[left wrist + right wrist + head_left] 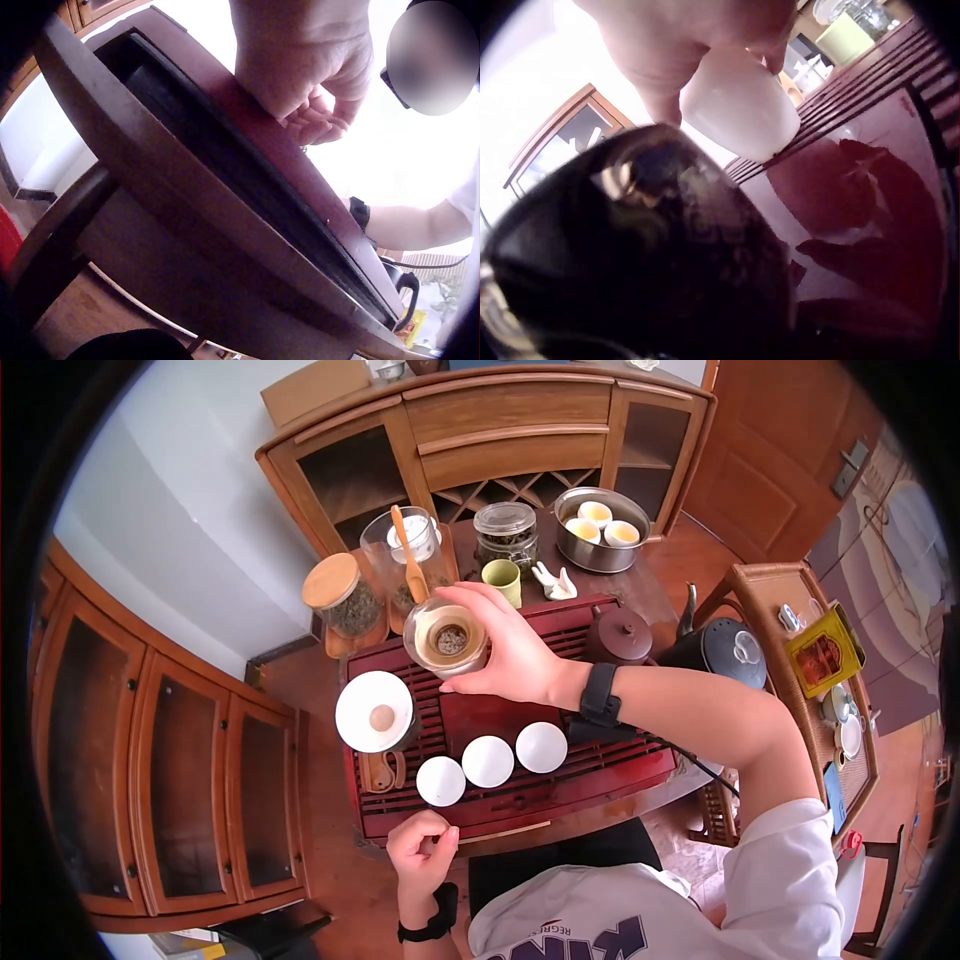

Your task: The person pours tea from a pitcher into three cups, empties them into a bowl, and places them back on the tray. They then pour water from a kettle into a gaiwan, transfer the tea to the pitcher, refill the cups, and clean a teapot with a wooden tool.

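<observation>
My right hand [505, 645] grips a pale cup [739, 105] from its right side, thumb and fingers spread round it. A tan inner surface with dark bits at its bottom shows inside it, and a wooden handle [412, 565] slants up beside its rim. The cup is over the slatted red tea tray [640, 760]. Beside it stands a white lid [370, 700] with a round tan knob. Three small white cups [488, 761] line the tray's near side. At the tray's front edge my left hand [423, 848] rests idle, fingers loosely curled and holding nothing.
A brown teapot [618, 635] and dark kettle [733, 650] stand to the right. Behind are glass jars [345, 600], a green cup [502, 580], a white hand-shaped ornament [555, 582] and a steel pot [600, 555] holding white cups. Wooden tongs [382, 771] lie front left.
</observation>
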### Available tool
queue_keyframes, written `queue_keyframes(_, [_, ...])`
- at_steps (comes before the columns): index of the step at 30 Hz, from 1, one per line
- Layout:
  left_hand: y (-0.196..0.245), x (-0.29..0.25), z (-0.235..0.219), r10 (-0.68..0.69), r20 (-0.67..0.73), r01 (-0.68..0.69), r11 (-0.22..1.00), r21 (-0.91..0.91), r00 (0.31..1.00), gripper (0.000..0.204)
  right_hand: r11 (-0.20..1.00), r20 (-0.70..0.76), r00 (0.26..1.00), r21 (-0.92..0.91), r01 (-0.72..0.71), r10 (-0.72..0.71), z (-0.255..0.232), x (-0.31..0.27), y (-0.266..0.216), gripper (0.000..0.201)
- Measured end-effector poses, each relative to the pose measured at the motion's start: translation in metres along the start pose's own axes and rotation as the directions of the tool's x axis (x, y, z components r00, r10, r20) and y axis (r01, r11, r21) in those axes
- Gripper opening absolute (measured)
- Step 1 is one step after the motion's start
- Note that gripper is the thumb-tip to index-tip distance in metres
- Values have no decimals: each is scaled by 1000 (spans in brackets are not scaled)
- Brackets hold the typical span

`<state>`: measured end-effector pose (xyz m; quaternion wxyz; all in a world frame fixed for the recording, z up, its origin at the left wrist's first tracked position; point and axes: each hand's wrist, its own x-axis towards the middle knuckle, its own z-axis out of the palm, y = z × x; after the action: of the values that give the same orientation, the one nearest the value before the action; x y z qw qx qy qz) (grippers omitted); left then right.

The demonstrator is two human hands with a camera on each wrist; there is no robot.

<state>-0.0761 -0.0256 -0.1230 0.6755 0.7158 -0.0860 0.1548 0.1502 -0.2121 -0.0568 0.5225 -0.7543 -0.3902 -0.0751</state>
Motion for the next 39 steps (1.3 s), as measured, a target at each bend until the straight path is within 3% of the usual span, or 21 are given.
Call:
queue_keyframes(6, [3, 0, -1, 15, 23, -16, 999, 39, 1000, 14, 998, -76, 995, -19, 60, -61, 11, -3, 6, 98])
queue_keyframes(10, [6, 1, -1, 1, 39, -3, 998, 62, 999, 15, 997, -49, 996, 4, 79, -79, 12, -3, 17, 92])
queue_keyframes(16, [6, 1, -2, 6, 41, -9, 998, 65, 999, 14, 999, -30, 999, 34, -26, 27, 10, -1, 12, 83])
queue_keyframes(19, [6, 0, -1, 3, 35, -4, 999, 51, 999, 14, 997, 10, 1000, 77, -14, 13, 5, 2, 9, 92])
queue_keyframes(21, [7, 1, -2, 1, 36, -3, 998, 57, 999, 14, 992, 52, 995, 80, -93, 90, 2, 2, 4, 114])
queue_keyframes(25, [1, 1, 1, 59, 7, -59, 998, -7, 998, 16, 998, 69, 997, 48, -28, 25, -18, 1, -13, 120])
queue_keyframes(27, [2, 0, 0, 49, 13, -50, 999, 12, 999, 16, 988, 76, 987, 46, -148, 145, -32, 3, -20, 118])
queue_keyframes(30, [3, 0, 0, 41, 17, -41, 999, 23, 999, 16, 986, -25, 990, 87, -139, 142, -56, 18, -18, 101])
queue_keyframes(32, [4, 1, 1, 37, 10, -37, 999, 11, 999, 16, 982, -188, 965, 70, -173, 183, -82, 38, -15, 85])
queue_keyframes(34, [5, 1, 2, 36, 12, -36, 999, 33, 999, 16, 960, -304, 933, -139, -243, 192, -115, 60, -26, 82])
queue_keyframes(35, [5, 1, 2, 35, 10, -35, 999, 30, 999, 16, 934, -251, 950, -254, -252, 187, -140, 70, -12, 82])
queue_keyframes(37, [5, 2, 2, 41, 8, -41, 999, 30, 999, 16, 769, -222, 922, -509, -386, 316, -182, 85, -1, 83])
queue_keyframes(38, [6, 2, 3, 41, 9, -41, 999, 22, 999, 16, 623, -260, 896, -648, -439, 360, -200, 92, 8, 88])
queue_keyframes(39, [6, 2, 2, 37, 11, -38, 999, 31, 999, 16, 580, -334, 846, -620, -529, 415, -215, 95, 17, 90])
